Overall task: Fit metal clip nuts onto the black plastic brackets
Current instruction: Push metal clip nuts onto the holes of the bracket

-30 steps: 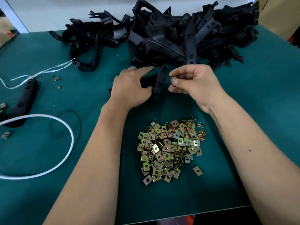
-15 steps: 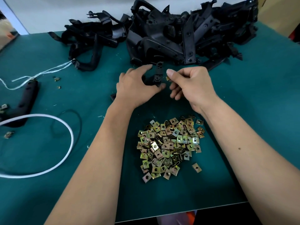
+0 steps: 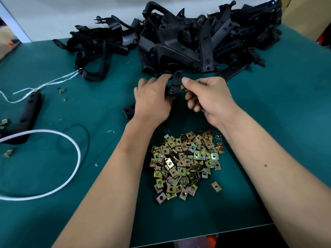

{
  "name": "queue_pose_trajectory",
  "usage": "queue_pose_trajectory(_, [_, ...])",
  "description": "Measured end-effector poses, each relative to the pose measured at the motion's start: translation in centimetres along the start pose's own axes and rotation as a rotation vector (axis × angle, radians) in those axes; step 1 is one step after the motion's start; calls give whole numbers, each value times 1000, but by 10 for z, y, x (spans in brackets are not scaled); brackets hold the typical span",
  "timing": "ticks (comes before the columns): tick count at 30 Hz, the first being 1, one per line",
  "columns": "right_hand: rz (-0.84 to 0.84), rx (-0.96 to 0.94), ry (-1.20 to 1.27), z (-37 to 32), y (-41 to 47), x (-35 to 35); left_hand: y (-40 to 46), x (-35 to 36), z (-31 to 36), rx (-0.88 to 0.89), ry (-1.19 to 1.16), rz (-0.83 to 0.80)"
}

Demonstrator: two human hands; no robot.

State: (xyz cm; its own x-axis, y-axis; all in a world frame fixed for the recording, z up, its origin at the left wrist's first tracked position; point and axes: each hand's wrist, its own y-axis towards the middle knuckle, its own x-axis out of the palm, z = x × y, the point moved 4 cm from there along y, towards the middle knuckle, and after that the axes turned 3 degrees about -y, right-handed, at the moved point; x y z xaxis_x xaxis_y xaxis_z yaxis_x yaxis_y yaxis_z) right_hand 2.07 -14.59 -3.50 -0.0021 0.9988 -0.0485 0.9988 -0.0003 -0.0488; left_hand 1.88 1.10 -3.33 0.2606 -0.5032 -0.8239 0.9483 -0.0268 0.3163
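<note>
Both hands have shifted farther up the bench; left hand (image 3: 152, 101) grips the bracket (image 3: 175, 85), right hand (image 3: 206, 97) fingers pinching a clip nut (image 3: 183, 87) beside its edge, nearly fitted

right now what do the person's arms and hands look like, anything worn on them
Both arms are bare from the hands to the bottom edge of the picture: no sleeves, gloves, watch or rings show on the left hand or the right hand. The nails that show are short and unpainted. The right forearm has a small dark mole.
</note>
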Motion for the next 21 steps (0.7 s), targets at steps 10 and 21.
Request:
queue_pose_trajectory(10, [6,19,60,-2,-6,8,-5,-1,15,52,64,-40])
queue_pose_trajectory(21, [84,5,139,-1,-8,13,-6,-1,21,45,27,15])
